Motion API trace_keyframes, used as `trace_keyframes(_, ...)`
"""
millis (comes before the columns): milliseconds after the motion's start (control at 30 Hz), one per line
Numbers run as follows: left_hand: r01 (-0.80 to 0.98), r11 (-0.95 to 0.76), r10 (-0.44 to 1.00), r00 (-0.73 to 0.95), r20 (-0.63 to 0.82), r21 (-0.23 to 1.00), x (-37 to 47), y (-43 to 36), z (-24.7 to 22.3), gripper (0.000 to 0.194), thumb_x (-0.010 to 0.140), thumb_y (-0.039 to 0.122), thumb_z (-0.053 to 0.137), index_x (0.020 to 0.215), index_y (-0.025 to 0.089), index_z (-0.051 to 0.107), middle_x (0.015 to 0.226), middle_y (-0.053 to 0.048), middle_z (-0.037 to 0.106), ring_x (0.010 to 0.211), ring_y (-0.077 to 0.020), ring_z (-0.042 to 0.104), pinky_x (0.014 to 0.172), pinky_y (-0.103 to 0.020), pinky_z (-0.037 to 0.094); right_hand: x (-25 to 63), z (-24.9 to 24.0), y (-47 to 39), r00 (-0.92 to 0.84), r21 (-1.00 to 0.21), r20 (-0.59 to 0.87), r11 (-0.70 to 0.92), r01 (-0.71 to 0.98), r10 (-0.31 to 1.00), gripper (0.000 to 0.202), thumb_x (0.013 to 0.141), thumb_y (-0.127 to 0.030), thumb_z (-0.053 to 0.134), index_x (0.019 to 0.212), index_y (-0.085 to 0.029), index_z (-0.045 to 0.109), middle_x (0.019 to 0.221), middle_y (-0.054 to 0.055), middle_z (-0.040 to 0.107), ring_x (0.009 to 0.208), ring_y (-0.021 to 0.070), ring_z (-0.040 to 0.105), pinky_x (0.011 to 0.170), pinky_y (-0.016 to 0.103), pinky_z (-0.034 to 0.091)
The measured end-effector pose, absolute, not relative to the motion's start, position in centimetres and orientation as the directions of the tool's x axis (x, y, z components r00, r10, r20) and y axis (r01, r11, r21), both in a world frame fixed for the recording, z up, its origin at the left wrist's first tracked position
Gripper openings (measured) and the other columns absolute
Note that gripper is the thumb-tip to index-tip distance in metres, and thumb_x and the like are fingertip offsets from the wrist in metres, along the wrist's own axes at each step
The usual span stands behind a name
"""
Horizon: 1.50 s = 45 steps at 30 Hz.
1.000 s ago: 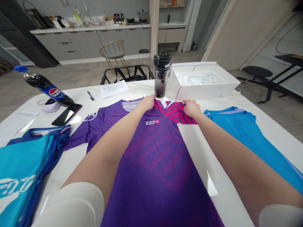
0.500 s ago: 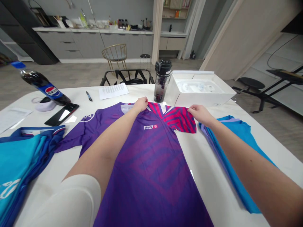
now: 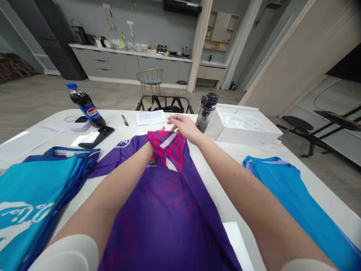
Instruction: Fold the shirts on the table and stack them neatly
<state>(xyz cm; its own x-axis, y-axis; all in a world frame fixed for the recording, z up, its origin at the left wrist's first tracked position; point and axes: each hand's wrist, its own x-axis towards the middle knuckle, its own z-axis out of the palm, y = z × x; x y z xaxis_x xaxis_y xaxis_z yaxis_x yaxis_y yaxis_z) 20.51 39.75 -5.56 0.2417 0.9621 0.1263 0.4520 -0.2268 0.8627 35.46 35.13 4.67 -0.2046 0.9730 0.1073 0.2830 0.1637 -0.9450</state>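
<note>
Purple shirt [image 3: 166,218] lying on worktop [image 3: 114,118]; left hand [image 3: 162,128] mostly hidden under folded sleeve [image 3: 181,150], grip indeterminable; right hand [image 3: 184,126] reaching over its edge, loosely open. Bottle [image 3: 87,109] holding dark liquid [image 3: 80,98]; open box [image 3: 248,135] containing pale contents [image 3: 239,122].

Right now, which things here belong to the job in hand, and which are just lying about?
In hand:
- purple shirt, its pink-striped sleeve folded over
- left hand, mostly hidden by the fold
- right hand, beside the fold
- probably the folded clothes and blue garment

Seemingly just lying about:
- cola bottle, phone, pen
- printed sheet
- dark tumbler, white box
</note>
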Motion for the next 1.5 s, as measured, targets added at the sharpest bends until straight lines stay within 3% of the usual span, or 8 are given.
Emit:
trace_keyframes(133,0.308,0.141,0.876,0.405,-0.264,0.941,13.4,38.6,-5.9,0.078,0.089,0.082,0.037,0.1,0.013,0.071,0.094,-0.016,0.076,0.085,-0.0261,0.072,0.071,-0.037,0.058,38.3,-2.5,37.7,-0.039,-0.539,0.08,0.076,0.839,0.996,0.039,0.089,-0.018,0.051,0.125,-0.017,0.067,0.135,0.014,0.061,0.125,0.0279,0.054,0.104,0.044,0.047)
trace_keyframes(267,0.428,0.229,0.876,0.301,-0.377,0.874,11.9,37.2,-6.5,0.062,0.073,0.073,0.069,0.096,0.015,0.073,0.094,-0.014,0.077,0.084,-0.0263,0.072,0.073,-0.033,0.057,41.1,-6.4,38.5,-0.013,-0.3,-0.04,0.001,0.954,0.999,0.061,0.091,-0.018,0.047,0.149,-0.033,0.051,0.162,0.01,0.036,0.145,0.0384,0.033,0.108,0.061,0.039)
trace_keyframes(500,0.897,-0.112,0.969,0.194,-0.154,0.427,13.9,33.6,-6.3,0.033,0.079,0.044,0.069,0.098,0.016,0.073,0.102,-0.018,0.076,0.097,-0.035,0.072,0.083,-0.04,0.054,39.4,-7.1,39.9,-0.127,-0.224,0.057,0.137,0.965,0.99,0.043,0.088,-0.031,0.053,0.128,-0.029,0.068,0.16,0.01,0.039,0.143,0.0383,0.034,0.107,0.065,0.036)
trace_keyframes(633,0.85,-0.113,0.983,0.172,-0.069,0.514,13.7,32.3,-5.4,0.026,0.089,0.028,0.052,0.103,0.017,0.071,0.102,-0.016,0.076,0.097,-0.0308,0.072,0.086,-0.039,0.053,40.3,-6.8,40.2,0.026,-0.273,0.189,0.027,0.962,0.982,0.029,0.088,-0.033,0.05,0.097,-0.019,0.074,0.128,0.016,0.062,0.121,0.0317,0.055,0.101,0.047,0.047)
trace_keyframes(867,0.608,0.099,0.988,0.033,-0.15,0.788,12.5,38.4,-4.4,0.018,0.086,0.018,0.058,0.092,0.015,0.075,0.085,-0.006,0.075,0.08,-0.0196,0.068,0.074,-0.028,0.051,41.9,-6.1,41.5,0.286,-0.266,0.143,-0.242,0.933,0.948,0.035,0.092,-0.03,0.046,0.11,-0.013,0.071,0.116,0.021,0.067,0.105,0.033,0.066,0.087,0.041,0.052)
trace_keyframes(1133,0.93,-0.073,0.964,-0.027,0.265,0.359,12.2,38.1,-6.0,0.039,0.093,0.012,0.047,0.129,0.016,0.063,0.127,-0.016,0.065,0.117,-0.0276,0.062,0.1,-0.04,0.048,40.1,-7.2,40.0,0.334,-0.262,0.177,-0.283,0.923,0.926,0.044,0.094,-0.014,0.041,0.135,-0.014,0.057,0.122,0.02,0.065,0.104,0.0313,0.067,0.087,0.041,0.051)
trace_keyframes(1267,0.888,-0.383,0.912,0.32,0.256,0.255,15.1,34.1,-7.1,0.044,0.103,0.032,0.04,0.144,0.02,0.052,0.147,-0.015,0.054,0.136,-0.0279,0.05,0.115,-0.044,0.038,37.7,-7.4,36.8,0.083,-0.275,0.323,0.01,0.961,0.943,0.043,0.102,-0.028,0.036,0.136,-0.014,0.057,0.133,0.02,0.06,0.12,0.0317,0.058,0.101,0.042,0.046)
trace_keyframes(1500,0.917,-0.311,0.948,0.319,0.011,0.25,16.0,31.6,-11.1,0.073,0.1,0.067,0.027,0.16,0.026,0.034,0.169,-0.009,0.023,0.157,-0.0308,0.016,0.126,-0.056,0.011,35.7,-10.6,30.9,-0.08,-0.235,0.0,0.078,0.969,0.997,0.067,0.105,-0.058,0.021,0.161,-0.023,0.032,0.168,0.009,0.027,0.153,0.0312,0.023,0.123,0.057,0.018)
